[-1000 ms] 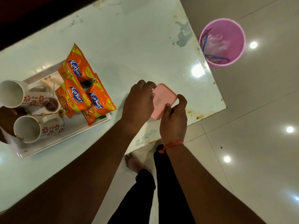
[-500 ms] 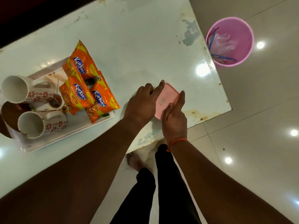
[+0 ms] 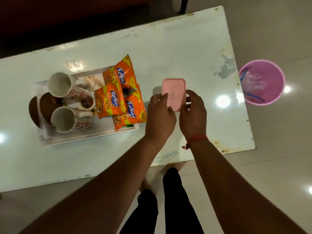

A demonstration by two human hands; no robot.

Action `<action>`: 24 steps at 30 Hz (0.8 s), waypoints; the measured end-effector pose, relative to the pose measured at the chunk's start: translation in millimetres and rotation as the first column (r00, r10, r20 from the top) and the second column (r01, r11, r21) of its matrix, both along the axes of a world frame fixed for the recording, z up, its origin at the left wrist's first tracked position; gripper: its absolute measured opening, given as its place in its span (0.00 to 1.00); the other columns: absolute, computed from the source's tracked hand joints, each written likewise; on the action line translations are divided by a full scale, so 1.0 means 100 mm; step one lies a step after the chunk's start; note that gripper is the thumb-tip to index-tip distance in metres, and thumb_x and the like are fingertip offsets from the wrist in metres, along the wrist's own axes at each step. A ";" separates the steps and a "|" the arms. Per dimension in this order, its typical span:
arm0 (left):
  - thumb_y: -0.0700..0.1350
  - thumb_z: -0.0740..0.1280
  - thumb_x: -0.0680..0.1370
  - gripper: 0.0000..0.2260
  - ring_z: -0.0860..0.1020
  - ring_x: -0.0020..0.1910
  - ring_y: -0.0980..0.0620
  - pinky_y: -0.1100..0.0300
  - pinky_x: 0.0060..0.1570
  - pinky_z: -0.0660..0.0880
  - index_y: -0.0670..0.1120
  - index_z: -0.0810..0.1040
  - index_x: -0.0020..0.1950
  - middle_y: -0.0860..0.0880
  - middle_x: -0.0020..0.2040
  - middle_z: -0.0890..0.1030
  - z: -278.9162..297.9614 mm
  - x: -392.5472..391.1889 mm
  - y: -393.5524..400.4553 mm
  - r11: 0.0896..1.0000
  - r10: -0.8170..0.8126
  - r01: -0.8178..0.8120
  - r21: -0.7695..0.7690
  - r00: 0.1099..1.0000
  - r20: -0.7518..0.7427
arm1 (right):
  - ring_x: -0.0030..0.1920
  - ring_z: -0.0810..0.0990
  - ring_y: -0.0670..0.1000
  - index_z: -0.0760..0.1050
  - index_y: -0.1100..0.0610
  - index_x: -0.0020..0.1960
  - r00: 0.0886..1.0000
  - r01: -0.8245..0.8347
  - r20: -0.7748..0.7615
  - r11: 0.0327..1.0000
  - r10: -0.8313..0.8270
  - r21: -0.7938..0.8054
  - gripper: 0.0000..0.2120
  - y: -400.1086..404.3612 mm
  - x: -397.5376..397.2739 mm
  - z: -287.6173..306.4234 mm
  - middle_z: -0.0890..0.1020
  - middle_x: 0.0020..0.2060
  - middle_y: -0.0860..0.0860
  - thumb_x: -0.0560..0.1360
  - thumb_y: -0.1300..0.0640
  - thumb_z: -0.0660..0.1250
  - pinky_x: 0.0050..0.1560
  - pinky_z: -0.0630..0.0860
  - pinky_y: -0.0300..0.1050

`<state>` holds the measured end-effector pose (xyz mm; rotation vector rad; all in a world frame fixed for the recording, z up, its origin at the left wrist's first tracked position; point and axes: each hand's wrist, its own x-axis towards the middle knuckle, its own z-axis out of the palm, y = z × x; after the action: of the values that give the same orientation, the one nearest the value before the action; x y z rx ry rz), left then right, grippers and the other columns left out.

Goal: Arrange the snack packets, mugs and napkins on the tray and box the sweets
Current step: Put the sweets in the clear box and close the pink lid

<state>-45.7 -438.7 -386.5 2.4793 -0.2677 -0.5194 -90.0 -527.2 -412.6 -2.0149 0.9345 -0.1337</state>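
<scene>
A pink lidded box [image 3: 174,91] lies flat on the white table, right of the tray. My left hand [image 3: 160,115] touches the box's near left edge with its fingertips. My right hand [image 3: 194,112] cups its near right corner. The white tray [image 3: 84,139] holds two floral white mugs [image 3: 62,85] [image 3: 65,119] lying on their sides. Three orange snack packets [image 3: 109,100] overlap at the tray's right end. White napkins [image 3: 44,132] show under the mugs at its left end. No sweets are visible; the lid hides the box's inside.
A pink bin [image 3: 263,81] with wrappers stands on the floor past the table's right end. Brown curved pieces [image 3: 47,105] and a small brown-filled dish [image 3: 87,103] sit on the tray between the mugs. My legs are below the table's near edge [image 3: 202,159].
My hands went from pressing on the lid to resting at the box's near sides. The box now lies farther from the table's near edge, and the view has shifted.
</scene>
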 end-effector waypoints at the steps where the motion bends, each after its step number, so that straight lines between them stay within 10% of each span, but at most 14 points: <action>1: 0.39 0.63 0.81 0.21 0.69 0.70 0.43 0.54 0.67 0.71 0.43 0.68 0.74 0.41 0.73 0.68 0.01 0.05 0.00 1.000 0.018 -0.018 0.017 1.000 0.001 | 0.57 0.78 0.48 0.71 0.54 0.69 1.000 -0.024 0.009 1.000 0.024 0.004 0.22 -0.01 0.11 0.01 0.78 0.60 0.52 0.78 0.67 0.61 0.57 0.79 0.49; 11: 0.45 0.60 0.82 0.22 0.66 0.73 0.41 0.56 0.68 0.69 0.41 0.63 0.75 0.40 0.77 0.61 0.01 0.20 0.03 0.980 -0.078 0.085 0.181 0.996 -0.044 | 0.54 0.78 0.50 0.71 0.55 0.71 0.990 -0.125 -0.061 0.991 0.127 0.039 0.24 -0.05 0.39 -0.08 0.78 0.59 0.54 0.77 0.68 0.59 0.57 0.74 0.41; 24: 0.43 0.63 0.80 0.26 0.64 0.76 0.44 0.54 0.66 0.71 0.44 0.62 0.77 0.44 0.79 0.59 0.32 0.32 0.39 0.964 -0.245 0.228 0.139 0.961 0.125 | 0.65 0.70 0.59 0.63 0.55 0.76 0.983 -0.180 -0.067 0.966 0.170 -0.186 0.23 0.05 0.21 0.19 0.73 0.65 0.57 0.81 0.57 0.60 0.67 0.69 0.55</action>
<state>-13.7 -399.5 -354.0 2.6246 -0.6125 -0.4692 -68.9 -522.5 -393.1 -2.2789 0.7948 -0.0773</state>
